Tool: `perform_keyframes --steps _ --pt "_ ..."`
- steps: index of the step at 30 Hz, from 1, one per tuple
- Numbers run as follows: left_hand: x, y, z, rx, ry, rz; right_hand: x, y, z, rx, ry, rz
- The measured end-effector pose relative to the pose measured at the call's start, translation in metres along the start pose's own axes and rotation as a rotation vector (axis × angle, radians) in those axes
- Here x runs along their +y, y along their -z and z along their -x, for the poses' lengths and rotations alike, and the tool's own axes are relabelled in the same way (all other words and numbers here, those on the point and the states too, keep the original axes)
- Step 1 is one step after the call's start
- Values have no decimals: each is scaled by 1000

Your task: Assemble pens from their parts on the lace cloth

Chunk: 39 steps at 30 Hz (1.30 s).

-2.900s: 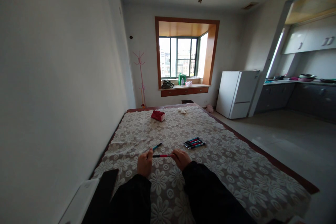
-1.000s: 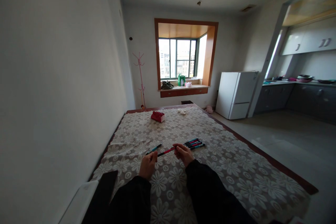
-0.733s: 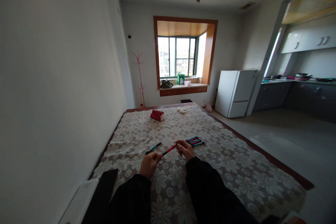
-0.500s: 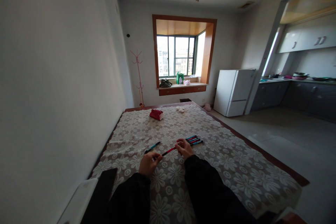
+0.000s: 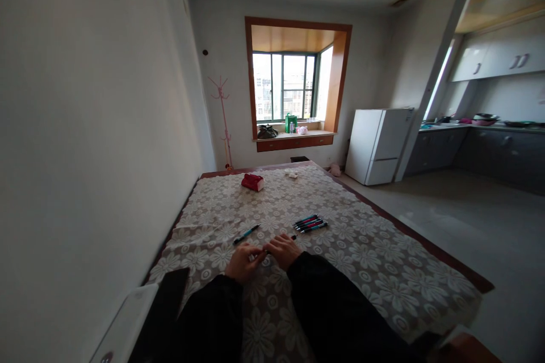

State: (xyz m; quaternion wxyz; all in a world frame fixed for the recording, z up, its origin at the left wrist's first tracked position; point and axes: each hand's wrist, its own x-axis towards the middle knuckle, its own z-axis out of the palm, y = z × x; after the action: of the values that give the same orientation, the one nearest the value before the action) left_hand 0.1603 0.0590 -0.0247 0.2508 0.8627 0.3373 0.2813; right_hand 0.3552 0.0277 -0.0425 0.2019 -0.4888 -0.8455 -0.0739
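Note:
My left hand (image 5: pixel 243 262) and my right hand (image 5: pixel 284 249) meet above the patterned tablecloth, fingertips close together. A red and black pen is mostly covered by my right hand's closed fingers; only its dark end (image 5: pixel 293 237) sticks out on the right. My left thumb and fingers pinch at the pen's other end, largely hidden. Just beyond my left hand lies a single teal and black pen (image 5: pixel 247 234). Several teal and red pens (image 5: pixel 310 223) lie side by side in a row past my right hand.
A red pouch-like packet (image 5: pixel 252 182) and a small white item (image 5: pixel 291 174) lie toward the far end of the flowered tablecloth (image 5: pixel 340 272). A black object and a white device (image 5: pixel 123 323) are at the lower left, by the wall. A white fridge (image 5: pixel 378 144) stands beyond the table.
My right hand has slid left along the red pen to my left hand, covering most of it. The pens on the cloth look unmoved; the view has shifted slightly.

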Motion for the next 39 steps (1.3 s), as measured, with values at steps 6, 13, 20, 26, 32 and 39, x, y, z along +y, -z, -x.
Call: perform_keyframes --steps 6,13,20,26,32,39 --pt "-12 3 0 210 109 -206 20 11 7 -49 -262 -9" --pt "-34 -7 2 180 321 -418 41 12 20 59 -501 32" --pt "-27 -1 3 170 349 -435 56 16 26 -65 -572 107" --pt "-24 6 2 199 387 -385 54 25 26 -121 -637 148" --pt "-27 6 1 250 357 -226 50 32 26 -88 -735 174" --pt "-32 2 -2 337 351 -29 50 34 27 -17 -836 209"
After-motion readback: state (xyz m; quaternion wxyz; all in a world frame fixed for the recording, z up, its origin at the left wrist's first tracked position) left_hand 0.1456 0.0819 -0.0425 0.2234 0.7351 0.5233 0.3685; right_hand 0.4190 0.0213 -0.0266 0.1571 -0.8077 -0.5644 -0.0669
